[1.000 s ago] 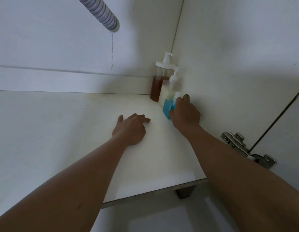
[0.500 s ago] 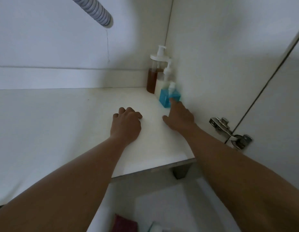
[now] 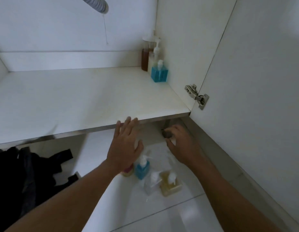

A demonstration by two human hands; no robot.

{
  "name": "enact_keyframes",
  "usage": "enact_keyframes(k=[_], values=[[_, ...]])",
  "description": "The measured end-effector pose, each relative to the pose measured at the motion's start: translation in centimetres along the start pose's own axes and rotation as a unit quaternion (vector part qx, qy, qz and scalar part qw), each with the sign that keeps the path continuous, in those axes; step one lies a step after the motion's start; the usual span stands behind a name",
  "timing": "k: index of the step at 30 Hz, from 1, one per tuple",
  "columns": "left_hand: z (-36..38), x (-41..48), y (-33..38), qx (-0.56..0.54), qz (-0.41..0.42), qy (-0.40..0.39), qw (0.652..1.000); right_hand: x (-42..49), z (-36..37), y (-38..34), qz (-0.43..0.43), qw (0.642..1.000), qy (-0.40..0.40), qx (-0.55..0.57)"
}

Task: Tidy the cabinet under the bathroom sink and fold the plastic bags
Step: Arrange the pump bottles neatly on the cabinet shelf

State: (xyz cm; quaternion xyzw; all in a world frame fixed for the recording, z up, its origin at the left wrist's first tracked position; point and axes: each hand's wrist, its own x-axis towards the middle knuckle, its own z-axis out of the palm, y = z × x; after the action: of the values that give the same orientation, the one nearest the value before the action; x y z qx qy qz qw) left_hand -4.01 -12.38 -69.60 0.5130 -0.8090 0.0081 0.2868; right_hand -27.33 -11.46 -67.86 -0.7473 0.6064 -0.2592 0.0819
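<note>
The cabinet shelf carries a blue pump bottle in its right rear corner, with a brown bottle behind it. Below the shelf's front edge the left hand is spread and released. The right hand curls its fingers, but I cannot tell whether it grasps anything. Black bags lie on the floor at left, and floor bottles stand between the forearms.

Probably home bathroom: under-sink cabinet shelf, corrugated drain hose overhead, pump soap bottles, glossy tiled floor.
</note>
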Motion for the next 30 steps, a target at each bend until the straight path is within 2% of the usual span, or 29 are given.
enact_keyframes(k=[2,5,8,11,14,16,19,23,30], values=[[1.3,-4.2,1.2,-0.047,-0.028,0.015,0.998,-2.3,0.8,2.1,0.064,0.992,-0.108,0.024],[3.7,-8.9,2.6,-0.098,-0.082,-0.015,0.992,-4.8,1.0,4.4,0.126,0.958,-0.252,0.056],[5.2,-10.2,3.3,-0.191,-0.157,-0.046,0.968,-6.2,1.1,4.9,0.141,0.928,-0.327,0.105],[5.7,-10.0,4.0,-0.218,-0.199,-0.040,0.954,-7.1,1.7,4.4,0.131,0.908,-0.385,0.103],[5.5,-10.7,4.7,-0.207,-0.219,-0.012,0.953,-7.6,2.7,4.3,0.117,0.921,-0.360,0.089],[5.5,-11.6,5.0,-0.176,-0.185,-0.004,0.967,-7.6,3.1,4.2,0.106,0.930,-0.345,0.070],[5.8,-12.2,5.2,-0.178,-0.159,-0.050,0.970,-7.3,3.1,3.6,0.102,0.935,-0.334,0.061],[6.0,-11.8,5.4,-0.200,-0.189,-0.090,0.957,-7.2,2.5,2.9,0.102,0.944,-0.304,0.071],[4.5,-10.3,6.7,-0.291,-0.161,-0.037,0.942,-5.7,-2.0,2.9,0.120,0.971,-0.163,0.124]])
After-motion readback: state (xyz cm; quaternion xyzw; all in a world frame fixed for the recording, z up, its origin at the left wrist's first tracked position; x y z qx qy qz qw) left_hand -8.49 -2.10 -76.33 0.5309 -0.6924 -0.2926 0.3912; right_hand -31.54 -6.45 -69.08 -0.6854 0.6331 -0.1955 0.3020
